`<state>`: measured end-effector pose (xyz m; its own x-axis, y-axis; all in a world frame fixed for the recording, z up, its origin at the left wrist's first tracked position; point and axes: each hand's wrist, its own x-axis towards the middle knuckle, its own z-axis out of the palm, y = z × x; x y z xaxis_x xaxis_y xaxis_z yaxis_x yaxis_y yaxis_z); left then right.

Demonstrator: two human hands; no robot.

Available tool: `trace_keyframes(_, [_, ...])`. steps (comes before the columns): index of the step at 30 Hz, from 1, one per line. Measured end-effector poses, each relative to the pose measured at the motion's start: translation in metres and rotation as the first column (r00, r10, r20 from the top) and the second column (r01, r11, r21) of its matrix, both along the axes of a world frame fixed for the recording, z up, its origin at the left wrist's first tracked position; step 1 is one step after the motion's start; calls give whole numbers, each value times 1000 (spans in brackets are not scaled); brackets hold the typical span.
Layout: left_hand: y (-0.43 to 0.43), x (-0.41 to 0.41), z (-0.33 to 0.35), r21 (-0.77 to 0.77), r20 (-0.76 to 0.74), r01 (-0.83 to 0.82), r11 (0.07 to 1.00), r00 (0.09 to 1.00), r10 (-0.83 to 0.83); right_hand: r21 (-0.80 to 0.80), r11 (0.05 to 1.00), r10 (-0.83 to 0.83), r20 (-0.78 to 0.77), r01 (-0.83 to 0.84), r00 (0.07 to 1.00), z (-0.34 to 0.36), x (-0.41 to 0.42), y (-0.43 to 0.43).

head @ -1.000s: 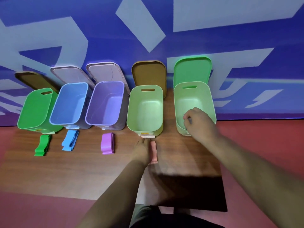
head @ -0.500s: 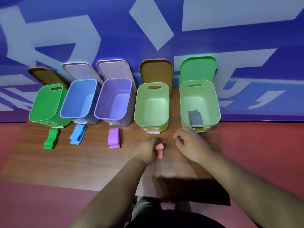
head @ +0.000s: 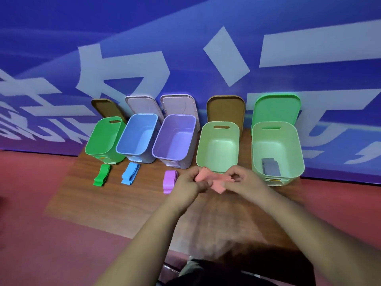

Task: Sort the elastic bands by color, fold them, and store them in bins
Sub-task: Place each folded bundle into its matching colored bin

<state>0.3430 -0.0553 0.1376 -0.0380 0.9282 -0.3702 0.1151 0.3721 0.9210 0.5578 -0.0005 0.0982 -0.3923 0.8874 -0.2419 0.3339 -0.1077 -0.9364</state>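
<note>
Pinching the pink elastic band at both ends, the two hands meet in the middle of the view. The fingers of the left hand are curled around its bunched left end, and the thumb and fingertips of the right hand are closed on its right end, so the band is stretched between them with a fold that hangs down. Just beyond the fingers stands a light green bin, open and with nothing inside. To the right of the fingers is a second light green bin, and a folded grey band lies on its floor by the near wall. Just to the left of the left hand a purple band lies folded on the wooden table. Further left lie a blue band and then a green band. Each one lies in front of a bin of its own colour: the purple bin, the blue bin and the green bin. Behind the bins, the lids lean upright against the blue wall, among them a brown lid and a green lid.
</note>
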Motion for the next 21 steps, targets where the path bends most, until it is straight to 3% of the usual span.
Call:
trace_keyframes(3, [2, 3, 1, -103, 264, -86, 991, 958, 111, -62, 998, -25, -131, 17, 991, 13, -3, 5])
trace_keyframes(6, [5, 8, 0, -191, 471, -130, 973, 857, 207, -113, 994, -34, -191, 13, 981, 22, -11, 8])
trace_keyframes(9, [12, 8, -7, -256, 550, -165, 952, 786, 284, -68, 996, -69, -58, 65, 996, 25, -23, 18])
trace_keyframes(11, [19, 0, -18, -272, 525, -154, 950, 803, 281, 18, 996, -89, 103, 88, 991, 26, -29, 29])
trace_keyframes(14, [32, -25, -31, -256, 330, -155, 954, 914, 237, 159, 987, -72, 311, 23, 948, 34, -36, 51])
trace_keyframes(17, [44, -69, -49, -173, -119, -149, 974, 984, 130, 288, 956, -79, 451, -61, 889, 39, -46, 74])
trace_keyframes(19, [52, -104, -65, -172, -468, -41, 984, 883, -45, 317, 943, -96, 543, -97, 834, 32, -54, 90])
trace_keyframes(21, [58, -133, -80, -205, -647, 21, 979, 747, -152, 287, 944, -66, 651, -164, 756, 17, -61, 106])
